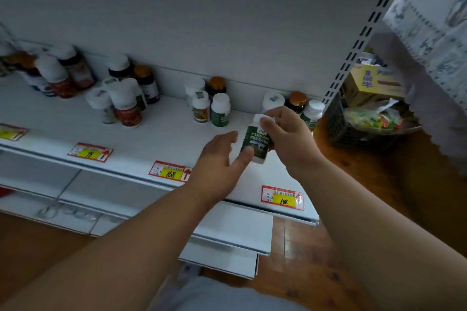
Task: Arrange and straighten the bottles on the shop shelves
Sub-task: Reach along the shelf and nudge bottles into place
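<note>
Holding a green-labelled bottle (257, 142) with a white cap above the front of the white shelf (156, 139), we have it nearly upright, its long axis leaning a little with the cap tipped away from us and to the left. Our right hand (290, 137) has the grip: fingers curl over the cap and down the bottle's right side. Our left hand (218, 159) lies lower and to the left, fingers mostly straight and relaxed, thumb touching the lower label; it steadies rather than clamps.

The relation that matters is this: the bottle's likely place lies up and to the right of the grip, where a matching green bottle (312, 113) stands by an amber-capped bottle (297, 103) and a white-capped one (271, 102) at the back. The right hand is the nearer, so we judge it should carry the bottle there, base first.

Further left stand a middle group with another green bottle (220, 110) and a looser cluster of red-labelled bottles (127, 106). Price tags, one reading 108 (283, 198), line the shelf edge.
</note>
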Demonstrator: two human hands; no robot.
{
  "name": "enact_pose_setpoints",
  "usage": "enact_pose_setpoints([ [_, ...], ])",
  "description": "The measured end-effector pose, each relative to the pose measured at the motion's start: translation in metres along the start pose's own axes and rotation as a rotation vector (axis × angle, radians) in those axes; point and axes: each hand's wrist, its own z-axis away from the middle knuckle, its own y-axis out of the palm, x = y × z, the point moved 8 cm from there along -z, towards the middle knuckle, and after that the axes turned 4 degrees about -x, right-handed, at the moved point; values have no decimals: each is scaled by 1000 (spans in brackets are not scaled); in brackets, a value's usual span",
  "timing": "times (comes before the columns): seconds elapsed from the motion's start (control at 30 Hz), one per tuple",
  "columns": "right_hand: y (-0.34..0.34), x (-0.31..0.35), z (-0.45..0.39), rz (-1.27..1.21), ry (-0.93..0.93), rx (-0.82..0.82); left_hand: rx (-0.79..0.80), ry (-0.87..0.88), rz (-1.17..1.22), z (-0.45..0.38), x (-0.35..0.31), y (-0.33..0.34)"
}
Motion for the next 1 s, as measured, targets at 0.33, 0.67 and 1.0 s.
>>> enact_pose_setpoints([
  [0.33,84,36,14,474,-277,36,15,180,-454,3,51,-77],
  [0.67,209,28,16,654,-381,41,195,316,-780,-34,148,-113],
  [1.0,227,19,23,746,-376,-78,164,355,-682,-41,159,-111],
])
